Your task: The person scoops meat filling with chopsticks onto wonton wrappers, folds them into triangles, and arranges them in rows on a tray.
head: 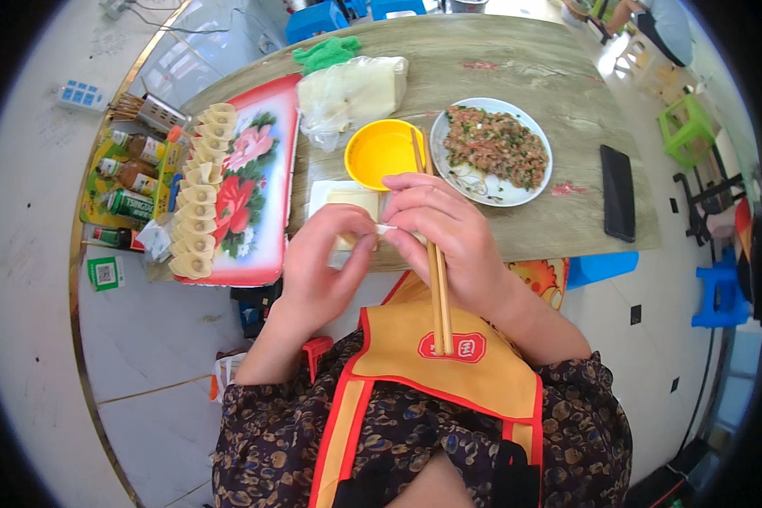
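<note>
My left hand [324, 267] and my right hand [451, 232] meet near the table's front edge. Between their fingertips is a small piece of pale dough wrapper [386, 228], mostly hidden by the fingers. A pair of wooden chopsticks [440, 286] also lies in my right hand, tips pointing away from me. Beneath and behind the fingers is a stack of square wrappers [355, 198] on white paper. A yellow bowl [381, 155] stands just beyond, and to its right a white plate [541, 136] carries minced meat filling [495, 145] with chopped greens.
Rows of folded wontons [198, 193] line the left side of a floral enamel tray [270, 190]. Bagged wrappers [362, 89] and a green cloth [327, 54] lie farther back. A black phone [617, 190] rests at right. Bottles [133, 178] and a chopstick holder [159, 114] stand at left.
</note>
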`<control>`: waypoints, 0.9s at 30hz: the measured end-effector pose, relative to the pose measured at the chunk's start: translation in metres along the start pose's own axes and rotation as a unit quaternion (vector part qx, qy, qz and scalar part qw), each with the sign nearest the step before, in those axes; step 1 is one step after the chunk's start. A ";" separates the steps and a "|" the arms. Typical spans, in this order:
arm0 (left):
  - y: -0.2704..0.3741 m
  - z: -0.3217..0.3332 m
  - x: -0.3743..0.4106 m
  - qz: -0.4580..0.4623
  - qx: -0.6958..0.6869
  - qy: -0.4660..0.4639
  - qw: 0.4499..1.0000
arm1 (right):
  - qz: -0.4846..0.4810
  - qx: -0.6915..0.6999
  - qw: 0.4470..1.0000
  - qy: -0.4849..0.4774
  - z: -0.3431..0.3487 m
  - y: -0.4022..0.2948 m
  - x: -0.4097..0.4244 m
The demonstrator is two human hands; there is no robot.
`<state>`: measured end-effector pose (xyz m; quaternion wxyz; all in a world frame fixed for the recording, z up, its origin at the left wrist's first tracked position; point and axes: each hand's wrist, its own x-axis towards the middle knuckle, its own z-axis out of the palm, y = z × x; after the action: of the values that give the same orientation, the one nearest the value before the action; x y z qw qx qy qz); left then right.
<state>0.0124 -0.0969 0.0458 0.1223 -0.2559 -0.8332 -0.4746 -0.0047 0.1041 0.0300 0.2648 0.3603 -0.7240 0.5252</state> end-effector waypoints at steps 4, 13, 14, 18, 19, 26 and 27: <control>-0.020 0.021 0.002 -0.145 -0.531 -0.023 0.834 | -0.006 -0.010 1.000 0.002 -0.016 -0.017 0.010; 0.005 0.083 -0.003 -0.302 -0.724 -0.091 0.614 | 0.244 0.047 0.966 0.072 -0.065 -0.014 -0.010; 0.007 0.085 -0.003 -0.314 -0.728 -0.089 0.603 | 0.297 0.112 0.943 0.097 -0.077 -0.019 -0.009; 0.007 0.090 0.002 -0.410 -0.707 -0.099 0.568 | 0.376 0.192 0.892 0.164 -0.115 0.004 -0.031; 0.007 0.092 0.003 -0.424 -0.707 -0.089 0.559 | 0.378 0.138 0.906 0.134 -0.123 0.012 -0.037; 0.001 0.095 0.006 -0.458 -0.706 -0.081 0.534 | 0.294 -0.060 0.949 0.099 -0.147 0.003 -0.039; 0.001 0.096 0.006 -0.456 -0.709 -0.076 0.533 | 0.284 -0.043 0.949 0.132 -0.149 0.004 -0.039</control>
<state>0.0112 -0.0127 -0.0009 -0.3962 0.1206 -0.2335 -0.8798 0.0163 0.2564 0.0442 0.2136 0.0554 -0.7769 0.5896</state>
